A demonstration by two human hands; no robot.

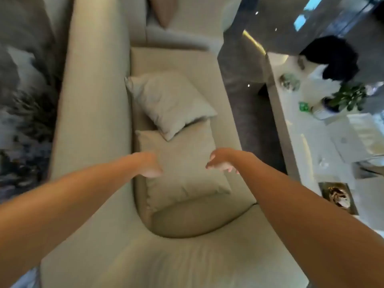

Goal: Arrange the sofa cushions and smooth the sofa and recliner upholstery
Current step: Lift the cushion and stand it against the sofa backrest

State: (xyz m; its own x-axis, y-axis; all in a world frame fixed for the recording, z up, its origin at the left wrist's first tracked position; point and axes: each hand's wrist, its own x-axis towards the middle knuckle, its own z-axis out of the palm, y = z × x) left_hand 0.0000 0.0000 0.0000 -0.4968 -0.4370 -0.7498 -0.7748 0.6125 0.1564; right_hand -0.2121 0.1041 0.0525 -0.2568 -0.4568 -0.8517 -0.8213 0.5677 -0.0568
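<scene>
A beige sofa [93,104] runs away from me, its backrest on the left and its seat in the middle. Two square cushions lie on the seat. The near beige cushion [182,163] lies flat. The far, paler cushion [168,102] overlaps its top edge at an angle. My left hand [150,166] hovers at the near cushion's left edge, fingers curled downward and holding nothing. My right hand [222,161] hangs over the cushion's right side with fingers spread. A pinkish cushion [164,11] leans at the sofa's far end.
A white low table [307,129] stands to the right, carrying a potted plant [347,98], a glass bowl [289,81], papers and a gold tray [338,197]. A person in dark clothing [332,57] bends over its far end. Dark glossy floor [245,94] separates sofa and table.
</scene>
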